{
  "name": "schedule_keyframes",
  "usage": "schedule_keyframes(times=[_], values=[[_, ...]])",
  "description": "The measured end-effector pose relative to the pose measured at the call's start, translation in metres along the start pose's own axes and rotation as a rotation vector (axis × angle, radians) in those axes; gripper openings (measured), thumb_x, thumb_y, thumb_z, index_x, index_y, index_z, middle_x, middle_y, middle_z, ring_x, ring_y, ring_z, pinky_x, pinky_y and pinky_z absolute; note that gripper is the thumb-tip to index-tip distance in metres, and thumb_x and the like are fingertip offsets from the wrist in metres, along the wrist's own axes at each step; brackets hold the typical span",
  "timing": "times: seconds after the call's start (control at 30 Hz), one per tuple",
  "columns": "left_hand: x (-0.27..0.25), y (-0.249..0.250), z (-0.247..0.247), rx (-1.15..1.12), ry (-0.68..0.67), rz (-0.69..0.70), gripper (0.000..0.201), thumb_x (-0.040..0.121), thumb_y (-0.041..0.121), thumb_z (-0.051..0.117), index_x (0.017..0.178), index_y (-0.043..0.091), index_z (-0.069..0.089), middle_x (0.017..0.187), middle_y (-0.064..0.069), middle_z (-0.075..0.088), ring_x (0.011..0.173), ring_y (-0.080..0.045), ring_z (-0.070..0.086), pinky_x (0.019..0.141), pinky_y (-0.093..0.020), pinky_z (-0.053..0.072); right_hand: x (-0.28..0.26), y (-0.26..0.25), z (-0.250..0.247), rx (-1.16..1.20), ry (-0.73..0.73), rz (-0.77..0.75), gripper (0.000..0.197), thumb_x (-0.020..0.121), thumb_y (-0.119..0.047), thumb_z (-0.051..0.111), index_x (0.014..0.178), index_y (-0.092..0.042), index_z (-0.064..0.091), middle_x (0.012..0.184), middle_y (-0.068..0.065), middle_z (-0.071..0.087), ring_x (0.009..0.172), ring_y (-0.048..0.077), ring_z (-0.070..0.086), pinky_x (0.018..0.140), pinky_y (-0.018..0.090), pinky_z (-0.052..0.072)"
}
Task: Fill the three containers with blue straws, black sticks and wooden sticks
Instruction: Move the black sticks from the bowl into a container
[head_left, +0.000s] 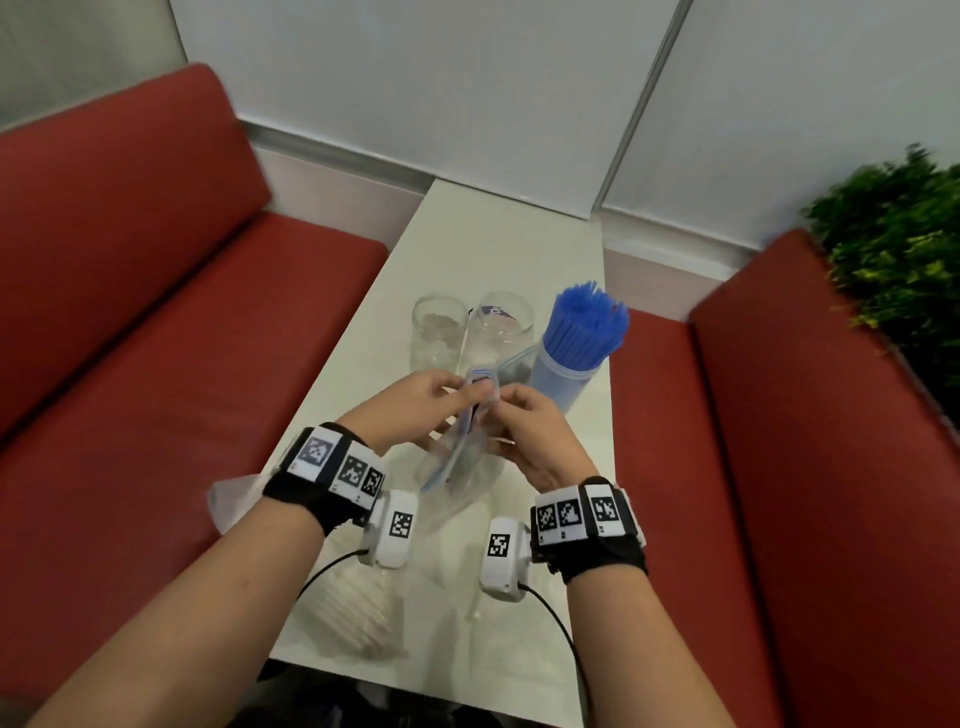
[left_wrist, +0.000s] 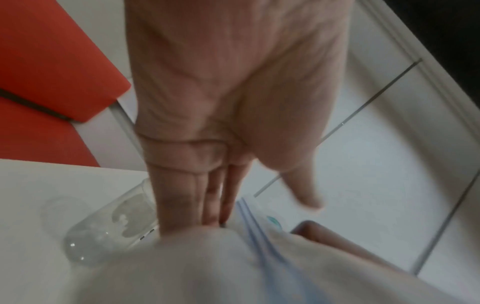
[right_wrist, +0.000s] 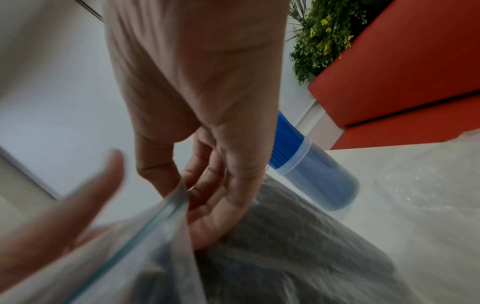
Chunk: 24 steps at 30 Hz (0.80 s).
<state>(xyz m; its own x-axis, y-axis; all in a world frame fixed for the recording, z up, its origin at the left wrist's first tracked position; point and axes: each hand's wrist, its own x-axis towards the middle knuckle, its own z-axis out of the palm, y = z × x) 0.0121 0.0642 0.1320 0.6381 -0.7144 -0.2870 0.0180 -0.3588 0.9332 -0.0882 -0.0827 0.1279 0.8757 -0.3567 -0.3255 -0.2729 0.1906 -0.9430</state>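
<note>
Over the middle of the white table (head_left: 467, 249), both hands hold up a clear zip bag (head_left: 462, 457) with dark sticks inside (right_wrist: 298, 236). My left hand (head_left: 465, 389) pinches one side of the bag's mouth (left_wrist: 249, 222), with the thumb apart from the fingers. My right hand (head_left: 501, 405) pinches the other lip between thumb and fingers (right_wrist: 187, 191). Behind the hands stand two empty clear glasses (head_left: 439, 332) (head_left: 501, 330). A clear plastic container full of blue straws (head_left: 574, 343) stands to their right.
A second clear bag with pale sticks (head_left: 353, 618) lies near the table's front edge, under my left forearm. Red benches (head_left: 156, 322) (head_left: 779, 441) flank the narrow table. A green plant (head_left: 893, 249) stands at the far right.
</note>
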Motion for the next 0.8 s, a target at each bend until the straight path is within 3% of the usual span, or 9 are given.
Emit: schedule_keyframes(times=[0.1, 0.17, 0.23, 0.3, 0.37, 0.43, 0.5, 0.63, 0.8], values=[[0.014, -0.011, 0.005, 0.079, 0.161, 0.044, 0.013, 0.094, 0.021, 0.066, 0.091, 0.01, 0.072, 0.082, -0.013, 0.071, 0.075, -0.028, 0.07, 0.065, -0.037, 0.061, 0.001, 0.008, -0.002, 0.003, 0.013, 0.039, 0.024, 0.088, 0.006, 0.054, 0.076, -0.014, 0.053, 0.07, 0.006, 0.064, 0.065, 0.015, 0.068, 0.057, 0.027, 0.056], [0.022, -0.025, -0.002, -0.106, 0.342, -0.027, 0.019, 0.095, 0.002, 0.055, 0.083, 0.003, 0.068, 0.082, -0.023, 0.067, 0.069, -0.031, 0.068, 0.06, -0.034, 0.061, 0.003, 0.016, -0.013, 0.13, 0.165, 0.03, 0.025, 0.086, 0.016, 0.043, 0.079, -0.007, 0.051, 0.068, 0.009, 0.053, 0.057, 0.015, 0.061, 0.053, 0.027, 0.054], [0.025, -0.037, -0.018, -0.58, 0.405, -0.155, 0.025, 0.098, -0.005, 0.044, 0.083, -0.001, 0.063, 0.079, -0.023, 0.068, 0.063, -0.027, 0.071, 0.057, -0.03, 0.06, 0.008, 0.027, -0.031, 0.441, 0.335, 0.053, 0.035, 0.082, 0.025, 0.027, 0.077, -0.004, 0.045, 0.067, 0.009, 0.045, 0.054, 0.016, 0.053, 0.055, 0.028, 0.053], [0.025, -0.049, -0.031, -1.171, 0.317, -0.276, 0.026, 0.101, -0.005, 0.037, 0.089, -0.008, 0.06, 0.081, -0.022, 0.069, 0.072, -0.026, 0.071, 0.075, -0.031, 0.06, 0.012, 0.04, -0.042, 0.702, 0.41, 0.11, 0.043, 0.075, 0.027, 0.014, 0.076, -0.006, 0.041, 0.067, 0.01, 0.042, 0.06, 0.02, 0.046, 0.065, 0.034, 0.052], [0.026, -0.055, -0.027, -1.482, 0.265, -0.38, 0.02, 0.094, -0.011, 0.036, 0.09, -0.003, 0.055, 0.083, -0.017, 0.062, 0.079, -0.02, 0.06, 0.087, -0.029, 0.053, 0.015, 0.049, -0.037, 0.803, 0.445, 0.114, 0.046, 0.066, 0.025, 0.01, 0.076, -0.007, 0.041, 0.065, 0.007, 0.041, 0.06, 0.018, 0.039, 0.064, 0.03, 0.046], [0.028, -0.053, -0.013, -1.428, 0.233, -0.389, 0.025, 0.077, -0.011, 0.035, 0.077, 0.012, 0.043, 0.063, -0.003, 0.044, 0.058, -0.011, 0.039, 0.06, -0.021, 0.045, 0.019, 0.053, -0.026, 0.861, 0.449, 0.117, 0.043, 0.065, 0.021, 0.017, 0.077, -0.011, 0.041, 0.061, 0.003, 0.039, 0.054, 0.014, 0.035, 0.058, 0.024, 0.036], [0.028, -0.048, -0.001, -1.125, 0.216, -0.32, 0.021, 0.083, -0.002, 0.038, 0.076, 0.018, 0.042, 0.053, 0.003, 0.033, 0.047, -0.01, 0.026, 0.045, -0.021, 0.033, 0.022, 0.05, -0.018, 0.795, 0.374, 0.13, 0.032, 0.081, 0.013, 0.029, 0.082, -0.015, 0.043, 0.06, -0.001, 0.037, 0.05, 0.011, 0.031, 0.052, 0.023, 0.03], [0.028, -0.049, 0.003, -0.548, 0.111, -0.151, 0.023, 0.099, 0.032, 0.058, 0.122, 0.036, 0.062, 0.074, -0.003, 0.059, 0.049, -0.013, 0.029, 0.047, -0.024, 0.025, 0.026, 0.048, -0.017, 0.245, 0.172, 0.032, 0.02, 0.097, -0.015, 0.061, 0.117, -0.019, 0.06, 0.063, -0.007, 0.054, 0.049, 0.007, 0.038, 0.048, 0.023, 0.03], [0.035, -0.059, 0.0, -0.413, 0.181, -0.181, 0.05, 0.101, 0.051, 0.047, 0.101, 0.009, 0.075, 0.052, 0.006, 0.027, 0.041, -0.01, 0.024, 0.04, -0.021, 0.021, 0.042, 0.058, -0.003, 0.165, 0.314, 0.12, 0.037, 0.104, -0.039, 0.051, 0.098, -0.009, 0.072, 0.052, -0.007, 0.03, 0.043, 0.008, 0.031, 0.043, 0.022, 0.031]])
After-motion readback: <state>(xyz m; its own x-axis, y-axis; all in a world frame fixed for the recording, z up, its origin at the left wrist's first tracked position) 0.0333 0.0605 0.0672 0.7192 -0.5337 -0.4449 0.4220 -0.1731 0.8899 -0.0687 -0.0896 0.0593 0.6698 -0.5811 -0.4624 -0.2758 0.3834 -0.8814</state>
